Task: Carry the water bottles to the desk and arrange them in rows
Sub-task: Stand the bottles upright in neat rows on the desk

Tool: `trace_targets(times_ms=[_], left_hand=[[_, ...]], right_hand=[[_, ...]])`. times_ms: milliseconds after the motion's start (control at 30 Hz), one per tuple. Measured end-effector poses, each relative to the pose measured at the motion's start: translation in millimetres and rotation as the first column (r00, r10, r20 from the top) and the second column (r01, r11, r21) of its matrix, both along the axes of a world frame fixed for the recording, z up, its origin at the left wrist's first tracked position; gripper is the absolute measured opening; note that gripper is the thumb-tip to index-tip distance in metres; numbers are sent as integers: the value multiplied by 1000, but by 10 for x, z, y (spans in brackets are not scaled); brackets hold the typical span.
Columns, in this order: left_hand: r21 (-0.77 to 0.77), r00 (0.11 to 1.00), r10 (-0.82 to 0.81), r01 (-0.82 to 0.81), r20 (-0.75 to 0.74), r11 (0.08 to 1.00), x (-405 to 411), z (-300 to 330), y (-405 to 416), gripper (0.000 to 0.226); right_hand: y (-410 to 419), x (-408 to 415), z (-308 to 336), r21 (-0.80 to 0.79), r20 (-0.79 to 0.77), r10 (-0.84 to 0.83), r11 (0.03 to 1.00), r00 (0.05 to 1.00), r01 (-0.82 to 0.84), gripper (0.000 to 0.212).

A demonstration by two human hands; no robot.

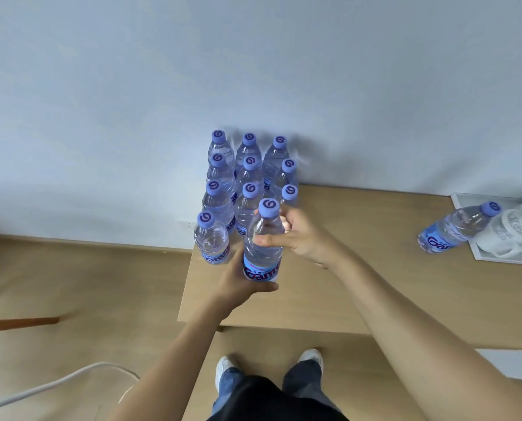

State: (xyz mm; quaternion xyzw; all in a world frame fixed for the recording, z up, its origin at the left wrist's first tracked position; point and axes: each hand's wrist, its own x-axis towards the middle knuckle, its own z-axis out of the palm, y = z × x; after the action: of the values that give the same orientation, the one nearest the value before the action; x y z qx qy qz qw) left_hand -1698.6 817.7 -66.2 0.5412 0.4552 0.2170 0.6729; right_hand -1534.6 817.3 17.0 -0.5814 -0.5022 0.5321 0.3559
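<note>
Pale wall and wooden worktop (359, 268) frame the held bottle (262, 244), upright just over the worktop's left end, at the front of the standing rows (247, 177). The left hand (241, 278) cups its base; the right hand (296, 238) wraps its shoulder. Set down carelessly, it could knock the front-left bottle (211, 238) off the near edge (the gap looks tight). One stray bottle (457, 229) lies tilted against a white tray (466, 205).
</note>
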Motion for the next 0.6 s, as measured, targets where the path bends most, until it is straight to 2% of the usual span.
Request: trace_targets(times_ms=[133,300,467,600], left_hand=[[-71,1000,-1,1,1,997,-58,-231,-21,86],[-91,998,-16,10,-63,996,-110,-467,22,81],[105,961,138,-115,-240,988,-69,-623,60,86],[126,944,291,-274,-152,953,-27,-732,37,76]], right_hand=[[-54,-104,-207,-58,3,18,998,1000,-18,37],[-72,-145,-431,-72,26,6,997,1000,-4,40],[-71,-253,-479,-47,99,36,998,994,-32,41],[-37,-273,-580,18,128,32,999,991,-35,38]])
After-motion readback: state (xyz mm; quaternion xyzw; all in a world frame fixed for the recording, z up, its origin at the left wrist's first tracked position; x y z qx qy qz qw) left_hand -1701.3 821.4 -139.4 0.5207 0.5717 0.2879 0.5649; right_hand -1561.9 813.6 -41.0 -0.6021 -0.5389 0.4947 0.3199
